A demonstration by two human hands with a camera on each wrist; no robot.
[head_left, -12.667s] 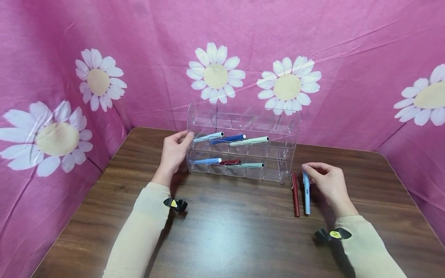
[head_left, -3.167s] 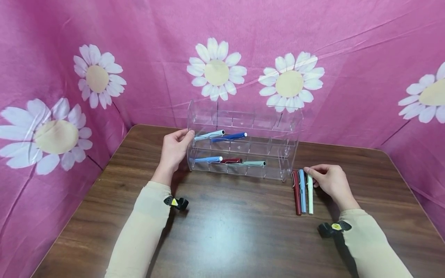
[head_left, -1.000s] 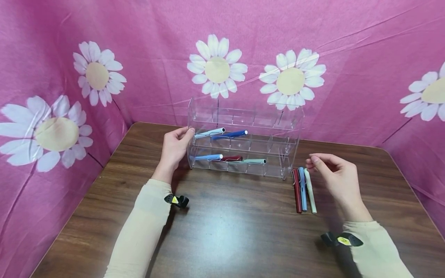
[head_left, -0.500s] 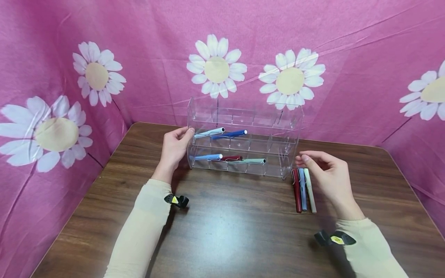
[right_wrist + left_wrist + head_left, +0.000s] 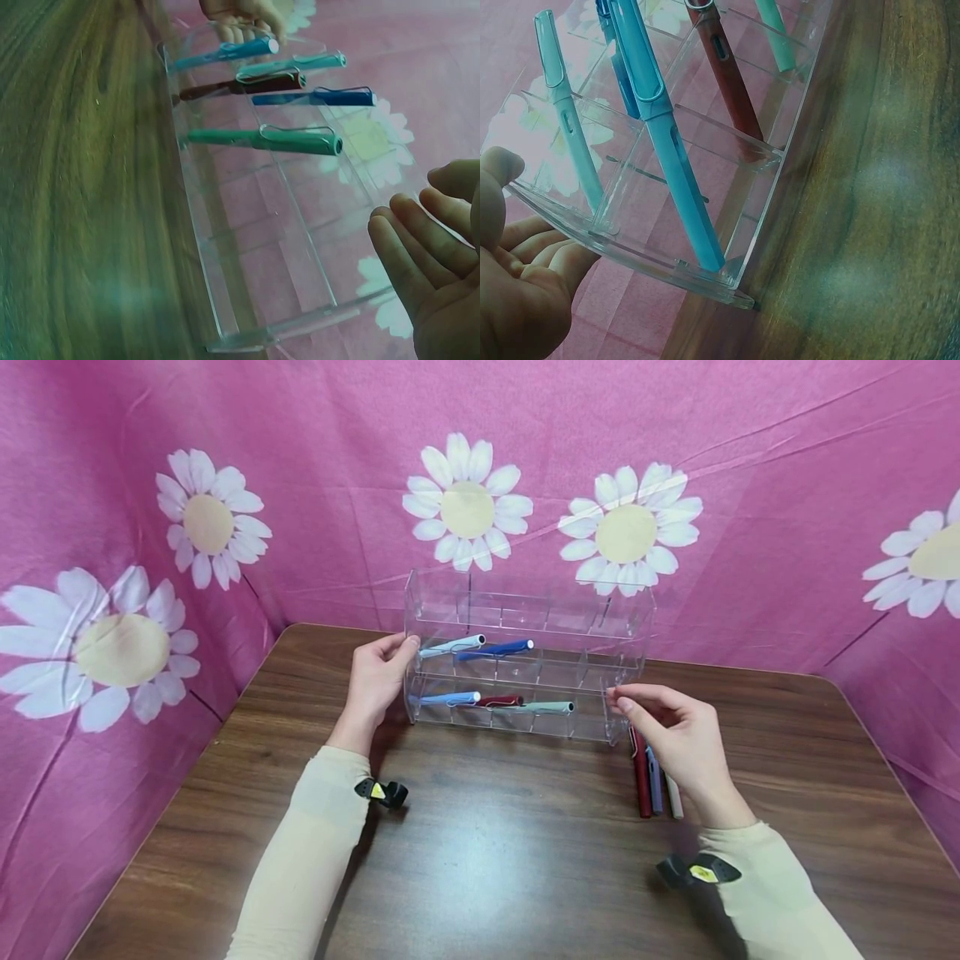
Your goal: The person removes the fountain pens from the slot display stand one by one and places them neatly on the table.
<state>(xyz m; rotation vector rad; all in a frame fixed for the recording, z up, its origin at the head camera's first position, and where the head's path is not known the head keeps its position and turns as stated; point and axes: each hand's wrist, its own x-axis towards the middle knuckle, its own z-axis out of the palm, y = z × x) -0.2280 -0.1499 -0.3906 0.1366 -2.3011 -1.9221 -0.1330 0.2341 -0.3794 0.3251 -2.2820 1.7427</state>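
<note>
My left hand (image 5: 375,681) grips the left side panel of a clear tiered pen rack (image 5: 517,672), thumb on one face and fingers behind, as the left wrist view shows. On the rack's middle tier lie a pale blue pen (image 5: 452,647) and a dark blue pen (image 5: 495,651). Its bottom tier bears a blue pen (image 5: 448,699), a dark red pen (image 5: 501,702) and a green pen (image 5: 300,141). Holding nothing, my right hand (image 5: 678,739) has its fingertips at the rack's right end, fingers loosely extended in the right wrist view.
Right of the rack, a second dark red pen (image 5: 641,777), a grey-blue pen (image 5: 655,781) and a pale green pen (image 5: 676,797) lie side by side on the wooden table (image 5: 465,860), partly under my right hand. A pink daisy-print cloth (image 5: 337,510) hangs behind.
Since the earliest frame, the pale green pen has gone from the middle tier to the table beside the other two. My right hand has released it and moved left to the rack's end.
</note>
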